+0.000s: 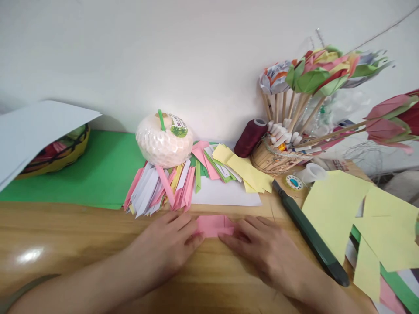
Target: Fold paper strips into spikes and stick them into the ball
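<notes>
A small pink paper strip (214, 226) with folded corners lies on the wooden table in front of me. My left hand (175, 240) pinches its left end, thumb along the lower edge and fingers over the top. At the other end, my right hand (258, 244) grips the paper in much the same way. A crease runs along the strip's length, and its ends are partly hidden under my fingers. Just beyond my left hand sits a heap of folded paper strips (147, 189) in pink, white and yellow.
A foam-wrapped coconut (163, 139) with a green straw stands behind the heap. To the right are a dark green utility knife (310, 233), yellow paper sheets (337, 209), a maroon thread spool (250, 138) and a basket (271, 159) of paper flowers. Green sheets (108, 170) lie left.
</notes>
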A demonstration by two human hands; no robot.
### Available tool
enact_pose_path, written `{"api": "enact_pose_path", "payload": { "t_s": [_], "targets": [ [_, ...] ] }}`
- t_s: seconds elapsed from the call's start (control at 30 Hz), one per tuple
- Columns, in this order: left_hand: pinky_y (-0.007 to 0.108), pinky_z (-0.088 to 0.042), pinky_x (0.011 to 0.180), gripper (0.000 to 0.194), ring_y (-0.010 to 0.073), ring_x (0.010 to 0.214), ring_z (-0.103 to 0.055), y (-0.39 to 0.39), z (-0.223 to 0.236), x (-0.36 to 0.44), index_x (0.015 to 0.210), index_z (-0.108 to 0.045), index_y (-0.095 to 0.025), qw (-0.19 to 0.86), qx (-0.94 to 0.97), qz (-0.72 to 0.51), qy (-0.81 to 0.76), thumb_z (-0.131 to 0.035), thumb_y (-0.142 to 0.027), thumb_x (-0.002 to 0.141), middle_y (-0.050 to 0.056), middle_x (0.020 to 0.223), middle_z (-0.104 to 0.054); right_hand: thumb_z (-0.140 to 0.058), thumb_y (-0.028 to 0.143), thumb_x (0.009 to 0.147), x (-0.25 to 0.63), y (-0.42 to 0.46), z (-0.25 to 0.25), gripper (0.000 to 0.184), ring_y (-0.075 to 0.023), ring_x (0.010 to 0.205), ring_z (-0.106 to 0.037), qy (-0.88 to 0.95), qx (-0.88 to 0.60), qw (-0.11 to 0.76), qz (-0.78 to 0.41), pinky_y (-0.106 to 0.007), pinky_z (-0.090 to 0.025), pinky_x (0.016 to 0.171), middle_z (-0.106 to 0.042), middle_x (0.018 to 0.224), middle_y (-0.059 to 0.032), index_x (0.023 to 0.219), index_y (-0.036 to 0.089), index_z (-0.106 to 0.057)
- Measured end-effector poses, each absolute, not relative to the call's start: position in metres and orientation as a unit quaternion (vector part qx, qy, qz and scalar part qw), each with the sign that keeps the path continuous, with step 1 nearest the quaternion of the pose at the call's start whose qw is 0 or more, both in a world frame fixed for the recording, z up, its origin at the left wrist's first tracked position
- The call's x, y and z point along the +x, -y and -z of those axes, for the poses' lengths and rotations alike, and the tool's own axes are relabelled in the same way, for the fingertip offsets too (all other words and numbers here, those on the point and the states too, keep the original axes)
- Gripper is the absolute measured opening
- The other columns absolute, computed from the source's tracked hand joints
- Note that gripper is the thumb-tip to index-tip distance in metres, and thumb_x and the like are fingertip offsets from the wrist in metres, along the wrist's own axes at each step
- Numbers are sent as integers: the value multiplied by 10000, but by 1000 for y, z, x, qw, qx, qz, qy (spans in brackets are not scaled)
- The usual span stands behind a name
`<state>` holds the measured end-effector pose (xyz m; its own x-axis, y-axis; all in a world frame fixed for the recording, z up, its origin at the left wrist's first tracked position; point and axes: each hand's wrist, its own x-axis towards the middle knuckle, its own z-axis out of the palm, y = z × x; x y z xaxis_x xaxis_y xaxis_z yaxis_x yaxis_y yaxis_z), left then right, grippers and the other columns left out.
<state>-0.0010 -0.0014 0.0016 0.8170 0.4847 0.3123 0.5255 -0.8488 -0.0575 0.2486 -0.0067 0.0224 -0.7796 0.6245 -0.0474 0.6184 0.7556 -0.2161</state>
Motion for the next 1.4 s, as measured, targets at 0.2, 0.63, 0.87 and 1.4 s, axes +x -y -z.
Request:
{"api": "enact_pose_path", "payload": {
  "t_s": [0.2, 0.63, 0.87, 1.4],
  "targets": [
    [316, -394, 726, 144, 201, 838, -534, -1, -9, -10, 938, -628, -184, 74, -959, 100, 253, -499, -132, 900, 29, 860, -616, -485, 147, 823, 261, 1, -26, 324, -176, 702, -475, 939, -314, 47, -133, -300, -322, 589, -566, 808, -40, 1113, 222, -609],
    [308, -430, 715, 125, 188, 795, -539, -9, -16, -11, 953, -617, -165, 42, -966, 81, 241, -531, -109, 882, 39, 861, -613, -432, 90, 827, 262, -1, -19, 304, -224, 895, -545, 930, -294, 172, -141, -385, -461, 750, -616, 1006, -111, 1052, 153, -626],
    [322, -445, 702, 234, 191, 779, -559, -5, -5, 2, 1050, -582, -89, 104, -944, 171, 262, -379, -74, 936, 65, 870, -641, -414, 153, 936, 247, 9, -15, 259, -208, 831, -608, 919, -359, 149, -71, -357, -532, 703, -659, 965, -112, 1095, 138, -618],
    [315, -427, 826, 215, 157, 856, -578, 7, 4, 17, 942, -625, -163, 31, -940, 243, 238, -412, -138, 953, 9, 952, -679, -462, 192, 913, 243, 0, -9, 504, -251, 1344, -318, 922, -349, 144, -88, -469, -414, 1023, -442, 1406, -138, 1400, 119, -355]
  ]
}}
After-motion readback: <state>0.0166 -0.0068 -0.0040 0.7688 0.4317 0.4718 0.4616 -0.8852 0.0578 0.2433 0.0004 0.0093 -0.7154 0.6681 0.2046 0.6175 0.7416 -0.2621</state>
